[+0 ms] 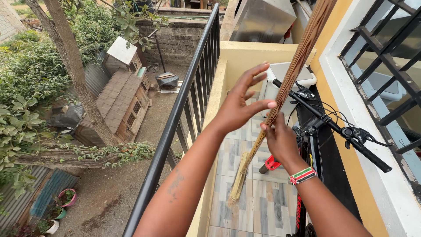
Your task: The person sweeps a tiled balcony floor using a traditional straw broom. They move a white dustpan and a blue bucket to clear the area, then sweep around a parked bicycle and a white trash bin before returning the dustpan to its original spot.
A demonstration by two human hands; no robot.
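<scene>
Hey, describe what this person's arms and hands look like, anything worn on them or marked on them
Both forearms are bare, with no sleeves in view. The right hand has a beaded wristband at the wrist, striped in red, white, green and black. The left hand wears nothing; a faint dark marking, perhaps a tattoo, shows on that forearm. No rings or watch are visible.

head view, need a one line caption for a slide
On a tiled balcony, right hand grips a straw broom while open left hand touches it, beside a bicycle.

Soft even daylight, sharp, wide-angle bowing
</scene>
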